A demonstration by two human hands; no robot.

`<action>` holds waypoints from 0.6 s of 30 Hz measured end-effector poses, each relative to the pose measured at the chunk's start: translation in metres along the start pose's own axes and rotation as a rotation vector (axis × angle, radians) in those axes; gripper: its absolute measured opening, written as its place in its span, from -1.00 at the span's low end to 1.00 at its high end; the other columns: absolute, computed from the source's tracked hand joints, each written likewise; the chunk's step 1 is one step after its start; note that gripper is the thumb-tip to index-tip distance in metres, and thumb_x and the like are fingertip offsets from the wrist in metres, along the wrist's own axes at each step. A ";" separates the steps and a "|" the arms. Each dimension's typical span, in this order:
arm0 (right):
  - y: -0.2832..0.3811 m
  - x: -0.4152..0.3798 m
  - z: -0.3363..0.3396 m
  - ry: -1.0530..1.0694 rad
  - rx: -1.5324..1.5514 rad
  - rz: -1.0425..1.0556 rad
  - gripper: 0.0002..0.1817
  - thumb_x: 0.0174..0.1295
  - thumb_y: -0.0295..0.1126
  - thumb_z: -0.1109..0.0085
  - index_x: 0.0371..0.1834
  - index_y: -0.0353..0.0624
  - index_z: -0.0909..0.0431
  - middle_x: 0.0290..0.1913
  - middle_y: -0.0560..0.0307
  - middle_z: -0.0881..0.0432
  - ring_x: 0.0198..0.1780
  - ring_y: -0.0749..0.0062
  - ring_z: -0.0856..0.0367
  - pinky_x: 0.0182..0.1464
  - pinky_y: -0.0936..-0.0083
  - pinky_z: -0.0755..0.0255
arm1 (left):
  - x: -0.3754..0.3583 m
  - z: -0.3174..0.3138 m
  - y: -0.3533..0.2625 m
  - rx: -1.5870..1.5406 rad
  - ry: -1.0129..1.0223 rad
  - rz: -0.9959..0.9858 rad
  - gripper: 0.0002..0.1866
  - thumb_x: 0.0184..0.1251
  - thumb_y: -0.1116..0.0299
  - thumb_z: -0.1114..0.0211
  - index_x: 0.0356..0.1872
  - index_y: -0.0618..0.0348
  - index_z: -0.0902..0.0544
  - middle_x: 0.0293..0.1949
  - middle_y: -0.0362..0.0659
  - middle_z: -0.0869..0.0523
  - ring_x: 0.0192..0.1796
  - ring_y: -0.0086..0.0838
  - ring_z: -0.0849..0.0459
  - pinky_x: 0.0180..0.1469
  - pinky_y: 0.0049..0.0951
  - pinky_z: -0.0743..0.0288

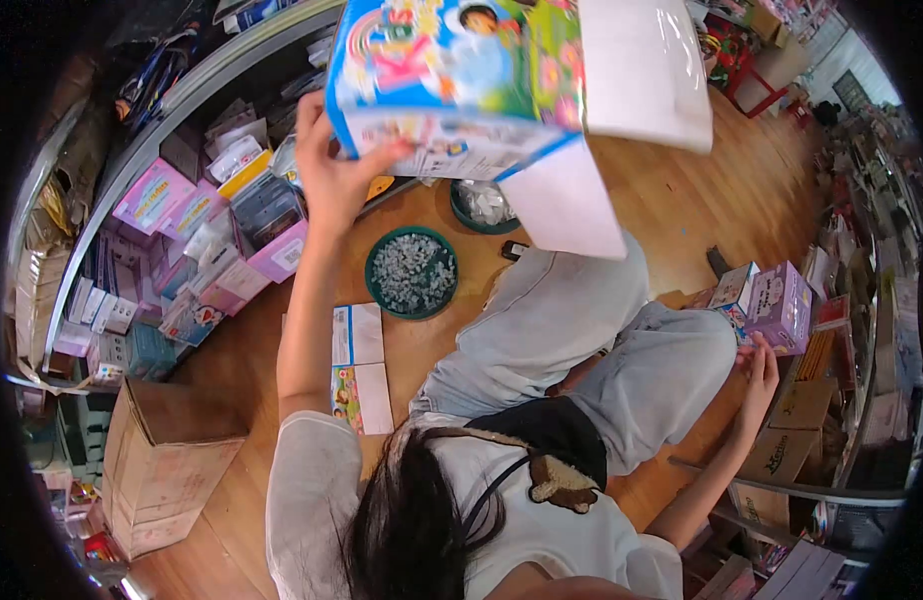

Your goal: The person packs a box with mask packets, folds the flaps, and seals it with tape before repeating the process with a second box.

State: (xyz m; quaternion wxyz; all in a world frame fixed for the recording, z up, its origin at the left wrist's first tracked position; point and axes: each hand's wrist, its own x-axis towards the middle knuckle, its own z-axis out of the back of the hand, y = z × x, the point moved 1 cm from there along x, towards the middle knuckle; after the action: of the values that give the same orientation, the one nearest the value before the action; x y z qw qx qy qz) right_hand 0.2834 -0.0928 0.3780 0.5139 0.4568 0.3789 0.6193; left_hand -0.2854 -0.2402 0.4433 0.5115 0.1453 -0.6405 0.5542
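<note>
Raised in front of me is a colourful cardboard box (452,70) with printed children's pictures. Two white flaps hang open at its right end. My left hand (332,165) is closed on its lower left corner, thumb along the printed side. Far to the right, my right hand (760,372) has its fingers bent together at the near corner of a purple printed box (782,305). Whether it grips that box or something smaller, I cannot make out. A smaller printed box (734,287) stands beside the purple one.
A green bowl of small greyish pieces (414,272) and another bowl with clear packets (484,205) stand on the wooden floor. A flat printed carton (360,365) lies by my left arm. Shelves of pink boxes (162,197) and a brown carton (172,465) are left; crowded shelving (852,400) is right.
</note>
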 end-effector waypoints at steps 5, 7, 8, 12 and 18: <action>0.053 0.014 -0.022 0.048 -0.030 0.074 -0.67 0.38 -0.24 0.06 0.04 -0.24 -0.48 -0.30 0.23 -0.54 -0.26 0.61 -0.48 -0.20 0.66 -0.36 | 0.009 -0.061 0.016 -0.439 -0.051 0.559 -0.54 0.17 0.08 -0.33 -0.15 0.32 -0.54 -0.28 -0.12 -0.66 -0.29 -0.55 -0.60 -0.21 -0.50 -0.48; 0.071 0.018 -0.033 0.086 -0.138 0.130 -0.67 0.36 -0.26 0.03 0.06 -0.22 -0.46 -0.25 0.20 -0.55 -0.24 0.60 -0.49 -0.15 0.64 -0.37 | 0.010 -0.078 0.028 -0.605 -0.031 0.684 -0.53 0.26 0.04 -0.22 -0.16 0.35 -0.54 -0.27 -0.11 -0.68 -0.31 -0.52 -0.64 -0.21 -0.50 -0.52; 0.078 0.020 -0.038 0.103 -0.194 0.159 -0.68 0.36 -0.27 0.02 0.07 -0.22 -0.46 -0.22 0.19 -0.56 -0.23 0.59 -0.49 -0.13 0.63 -0.37 | 0.010 -0.084 0.024 -0.732 0.016 0.688 -0.49 0.30 -0.02 -0.15 -0.16 0.37 -0.53 -0.26 -0.09 -0.68 -0.32 -0.51 -0.64 -0.22 -0.49 -0.53; 0.099 0.032 -0.064 0.138 -0.205 0.308 -0.62 0.31 -0.36 -0.04 0.18 -0.18 -0.38 -0.15 0.11 -0.57 -0.10 0.52 -0.49 -0.04 0.60 -0.36 | 0.003 -0.110 0.025 -0.914 0.153 0.883 -0.46 0.35 -0.10 -0.04 -0.08 0.28 -0.52 -0.19 -0.13 -0.66 -0.23 -0.47 -0.64 -0.13 -0.46 -0.53; 0.120 0.060 -0.109 0.433 0.115 0.332 -0.26 0.24 0.01 -0.06 0.39 -0.16 -0.11 0.13 -0.10 -0.46 0.03 0.35 -0.48 0.09 0.47 -0.33 | -0.013 -0.150 0.047 -0.964 0.409 1.020 -0.45 0.34 -0.12 -0.02 -0.06 0.24 -0.51 -0.16 -0.14 -0.65 -0.18 -0.46 -0.63 -0.11 -0.44 -0.52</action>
State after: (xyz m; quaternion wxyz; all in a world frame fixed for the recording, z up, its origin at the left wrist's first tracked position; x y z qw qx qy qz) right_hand 0.1409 -0.0563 0.4694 0.2857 0.3979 0.4346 0.7557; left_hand -0.2410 -0.1005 0.3855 0.3064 -0.5186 -0.6930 0.3961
